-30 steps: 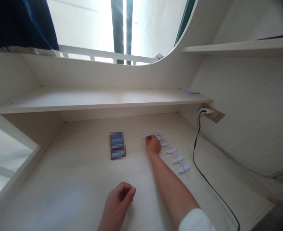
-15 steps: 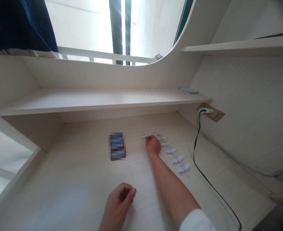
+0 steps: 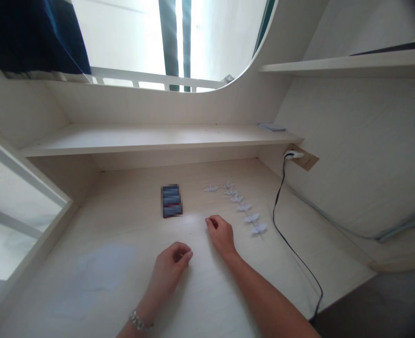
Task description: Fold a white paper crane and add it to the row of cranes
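Note:
Several folded white paper cranes [image 3: 243, 207] lie on the desk in a slanting row. The leftmost paper crane [image 3: 211, 188] sits a little apart at the far end. My right hand [image 3: 222, 233] is just left of the row and in front of that crane, touching none of them. Its fingers are curled together, with nothing visible in them. Lower and further left is my left hand [image 3: 171, 263], thumb and fingertips pinched together; no object shows between them. It wears a silver-coloured bracelet at the wrist.
A dark blurred rectangular object [image 3: 172, 201] lies left of the cranes. A black cable [image 3: 277, 220] runs from the wall socket [image 3: 304, 157] down the desk's right side. A shelf [image 3: 165, 136] crosses the back, with a flat pale item [image 3: 272, 126] on it.
My right hand has let go of the leftmost crane and drawn back toward me. My left hand stays pinched, its wrist now in view. The whole view has shifted slightly.

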`<action>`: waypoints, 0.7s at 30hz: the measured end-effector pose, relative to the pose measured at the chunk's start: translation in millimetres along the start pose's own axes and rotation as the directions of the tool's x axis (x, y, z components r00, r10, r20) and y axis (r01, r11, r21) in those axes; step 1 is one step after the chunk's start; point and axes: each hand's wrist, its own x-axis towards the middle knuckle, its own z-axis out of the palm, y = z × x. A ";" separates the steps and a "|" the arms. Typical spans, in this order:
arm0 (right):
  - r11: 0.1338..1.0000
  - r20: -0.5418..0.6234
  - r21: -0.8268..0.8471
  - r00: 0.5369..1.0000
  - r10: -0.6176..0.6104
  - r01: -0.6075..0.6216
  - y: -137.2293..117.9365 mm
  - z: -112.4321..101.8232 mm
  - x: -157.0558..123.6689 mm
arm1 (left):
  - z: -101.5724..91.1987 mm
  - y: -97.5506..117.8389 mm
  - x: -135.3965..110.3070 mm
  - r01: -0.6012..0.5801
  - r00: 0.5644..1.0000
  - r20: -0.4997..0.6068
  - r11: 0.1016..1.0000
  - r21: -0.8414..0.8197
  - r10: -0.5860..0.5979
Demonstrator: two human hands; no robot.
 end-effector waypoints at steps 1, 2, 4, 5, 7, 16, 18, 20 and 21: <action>0.997 0.027 0.038 0.998 -0.065 0.064 0.7 -3.9 -8.7 | 0.4 4.4 -1.7 -0.002 1.000 -0.004 1.000 0.012 0.002; 0.992 0.043 0.071 0.993 -0.110 0.107 1.4 -7.4 -15.9 | 1.4 9.8 -4.0 -0.013 1.000 0.009 1.000 0.019 0.013; 0.983 0.074 0.107 0.985 -0.156 0.148 2.8 -12.5 -25.3 | 5.6 22.2 -10.4 -0.060 0.997 0.053 0.998 0.026 0.059; 0.982 0.085 0.110 0.983 -0.166 0.156 3.6 -14.0 -27.7 | 8.6 28.0 -14.7 -0.080 0.994 0.074 0.996 0.041 0.077; 0.980 0.107 0.105 0.977 -0.182 0.171 5.3 -15.4 -29.2 | 15.3 35.1 -24.8 -0.119 0.988 0.105 0.989 0.091 0.109; 0.947 0.184 0.094 0.930 -0.319 0.306 10.5 -13.4 -35.0 | -45.2 -19.3 -56.9 0.111 0.943 -0.329 0.892 0.438 0.044; 0.940 0.220 0.082 0.914 -0.342 0.332 8.9 -13.5 -38.1 | -77.5 -32.0 -58.1 0.274 0.869 -0.492 0.791 0.547 0.039; 0.935 0.255 0.075 0.900 -0.353 0.346 8.0 -13.3 -40.0 | -103.6 -40.6 -58.8 0.403 0.814 -0.578 0.662 0.632 0.056; 0.937 0.272 0.070 0.897 -0.349 0.343 8.1 -13.1 -40.4 | -113.0 -43.7 -59.0 0.431 0.802 -0.595 0.636 0.639 0.054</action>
